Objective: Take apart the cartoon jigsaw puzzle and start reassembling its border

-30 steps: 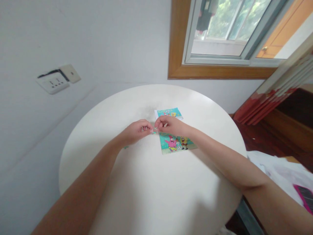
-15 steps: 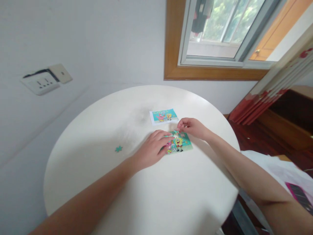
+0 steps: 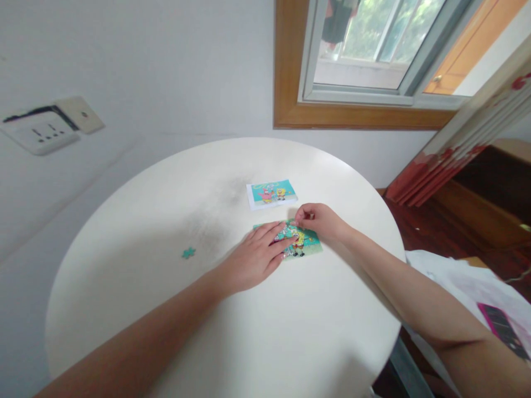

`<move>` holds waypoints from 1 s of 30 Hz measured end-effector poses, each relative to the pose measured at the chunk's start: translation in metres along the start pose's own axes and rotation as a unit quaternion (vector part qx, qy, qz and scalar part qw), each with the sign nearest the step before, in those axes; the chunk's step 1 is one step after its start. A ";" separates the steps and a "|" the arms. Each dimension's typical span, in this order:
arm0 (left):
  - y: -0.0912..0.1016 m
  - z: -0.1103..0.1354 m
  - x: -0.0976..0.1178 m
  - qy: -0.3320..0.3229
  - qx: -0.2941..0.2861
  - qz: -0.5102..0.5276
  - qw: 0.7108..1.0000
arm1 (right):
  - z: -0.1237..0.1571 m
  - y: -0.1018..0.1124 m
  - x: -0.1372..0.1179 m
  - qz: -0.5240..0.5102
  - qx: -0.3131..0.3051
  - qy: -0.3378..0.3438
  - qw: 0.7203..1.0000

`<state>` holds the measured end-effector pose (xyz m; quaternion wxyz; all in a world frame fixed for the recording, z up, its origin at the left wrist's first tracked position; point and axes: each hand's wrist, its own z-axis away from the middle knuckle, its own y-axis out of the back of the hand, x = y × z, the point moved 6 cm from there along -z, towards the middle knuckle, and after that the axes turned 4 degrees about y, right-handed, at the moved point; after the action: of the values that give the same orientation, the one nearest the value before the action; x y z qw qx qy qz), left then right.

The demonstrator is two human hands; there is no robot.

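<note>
A small cartoon jigsaw puzzle with a teal background lies on the round white table. My left hand lies flat with its fingers spread over the puzzle's left part. My right hand has its fingertips pinched at the puzzle's upper edge; whether they hold a piece is hidden. A picture card showing the same cartoon lies just beyond the puzzle. One loose teal puzzle piece lies apart on the table, left of my left hand.
A wall with a socket and switch plate stands behind the table. A wood-framed window is at the upper right, with a red and cream curtain beside it. White cloth and a pink phone lie at the right.
Both hands were pinched together above the puzzle. My left hand has since come down flat on the puzzle, and my right hand has lowered to its upper edge. The camera view has shifted.
</note>
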<state>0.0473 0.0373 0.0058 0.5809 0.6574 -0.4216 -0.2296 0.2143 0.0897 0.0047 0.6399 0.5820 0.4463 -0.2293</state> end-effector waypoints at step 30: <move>0.003 -0.001 0.002 -0.010 0.001 0.012 1.000 | -0.005 -0.005 0.012 -0.019 -0.059 0.024 0.998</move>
<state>0.0478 0.0364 0.0087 0.5788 0.6507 -0.4353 -0.2285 0.2141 0.0956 -0.0075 0.6575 0.5403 0.4852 -0.2007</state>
